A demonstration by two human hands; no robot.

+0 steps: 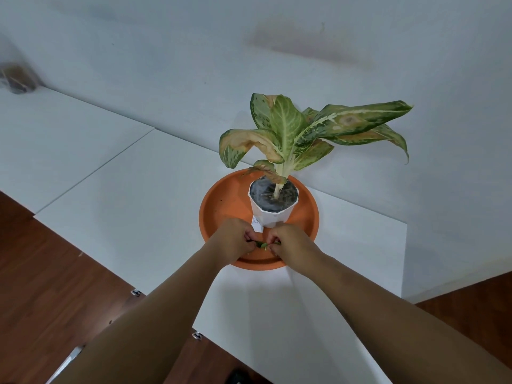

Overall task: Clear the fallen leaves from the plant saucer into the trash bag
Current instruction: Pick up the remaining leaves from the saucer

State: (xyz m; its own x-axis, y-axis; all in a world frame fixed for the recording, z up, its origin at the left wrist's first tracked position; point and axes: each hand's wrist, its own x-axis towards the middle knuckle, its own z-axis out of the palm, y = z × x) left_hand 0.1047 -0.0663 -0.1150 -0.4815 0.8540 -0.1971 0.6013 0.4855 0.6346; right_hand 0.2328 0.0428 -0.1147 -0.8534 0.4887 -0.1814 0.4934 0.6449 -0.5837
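My left hand (pixel 235 241) and right hand (pixel 291 245) both pinch one small green leaf piece (pixel 261 244) between curled fingertips. It is over the near part of the orange saucer (pixel 213 212), lower centre of frame, just below the white pot (pixel 273 214).

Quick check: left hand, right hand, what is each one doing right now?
Left hand: fingers curled, pinching a leaf over the saucer.
Right hand: fingers curled, pinching the same leaf's other end.

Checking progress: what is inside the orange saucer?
A white pot with the plant, and a small green leaf pinched between left hand and right hand near the front rim. The saucer floor under the hands is hidden.
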